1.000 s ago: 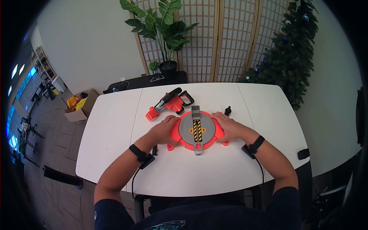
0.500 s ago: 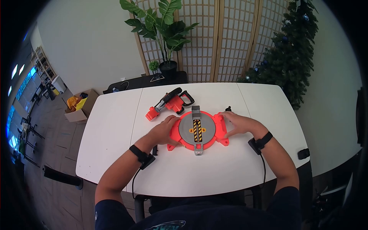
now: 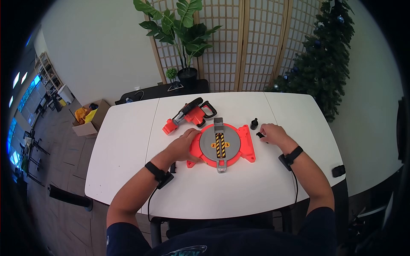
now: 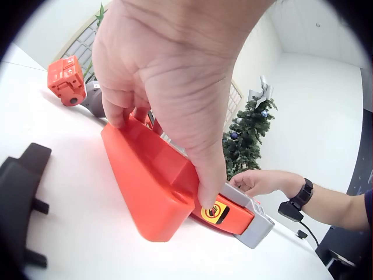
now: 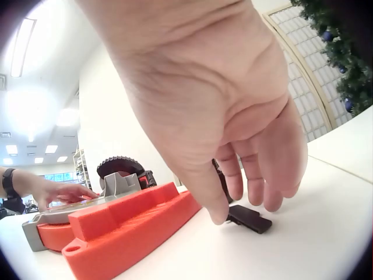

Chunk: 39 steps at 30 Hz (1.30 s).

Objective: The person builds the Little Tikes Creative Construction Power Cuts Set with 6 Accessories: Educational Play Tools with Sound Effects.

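Left hand is gripping the red-and-grey base mid-table; right hand is bracketing a loose black piece just beside it, can't tell if it's pinching. Base is looking settled, but toy saw and another black part are lying unattached, so plenty's probably remaining.

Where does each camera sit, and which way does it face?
Head: worn on the head, facing forward and down at the white table; both arms show.
Left wrist: on that wrist, facing the left hand gripping the red base; the right hand also shows.
Right wrist: on that wrist, facing the right hand and a black piece; the left hand shows beyond.
Both wrist views share the red base and Christmas tree.
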Available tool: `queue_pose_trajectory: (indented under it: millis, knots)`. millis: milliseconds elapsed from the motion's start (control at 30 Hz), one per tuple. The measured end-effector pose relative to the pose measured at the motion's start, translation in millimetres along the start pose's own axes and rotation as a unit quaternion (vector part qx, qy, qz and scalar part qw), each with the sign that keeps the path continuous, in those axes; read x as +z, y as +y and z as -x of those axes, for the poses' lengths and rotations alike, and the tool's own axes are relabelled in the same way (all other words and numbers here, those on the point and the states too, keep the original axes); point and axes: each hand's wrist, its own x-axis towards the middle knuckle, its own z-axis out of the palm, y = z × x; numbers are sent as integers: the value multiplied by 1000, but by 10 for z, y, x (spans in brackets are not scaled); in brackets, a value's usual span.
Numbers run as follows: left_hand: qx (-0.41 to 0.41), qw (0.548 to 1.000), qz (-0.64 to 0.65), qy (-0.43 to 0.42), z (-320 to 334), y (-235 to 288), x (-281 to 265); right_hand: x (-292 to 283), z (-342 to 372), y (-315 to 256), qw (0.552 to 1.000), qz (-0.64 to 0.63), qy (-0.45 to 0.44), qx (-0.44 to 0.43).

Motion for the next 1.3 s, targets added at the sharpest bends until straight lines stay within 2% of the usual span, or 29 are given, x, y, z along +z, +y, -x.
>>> queue_pose_trajectory:
  millis: [400,600,667,800,867,967,1100,1167,1300]
  knots:
    - [-3,1000,4,-5,19,22,-13,32,-31,-24,999,-32,16,15]
    - [-6,1000,-3,-1,7,11,-1,-122,22,-95,989,-137,49,-37]
    - [0,1000,-2,6,9,-6,14,-305,84,-250,961,-277,-20,11]
    - [-2,1000,-2,8,15,-9,17,-357,112,-353,938,-339,-70,13]
    - [-5,1000,4,3,10,-13,5,-266,81,-339,948,-290,36,-124]
    - [-10,1000,5,-1,24,2,-20,-205,89,-359,931,-334,73,-128]
    - [-5,1000,6,1,27,23,-6,-216,74,-328,922,-364,74,-112]
    - [-3,1000,4,2,32,-2,8,-181,28,-320,897,-430,30,-101]
    - [-11,1000,1,1,22,19,-5,-285,59,-350,900,-432,-33,-44]
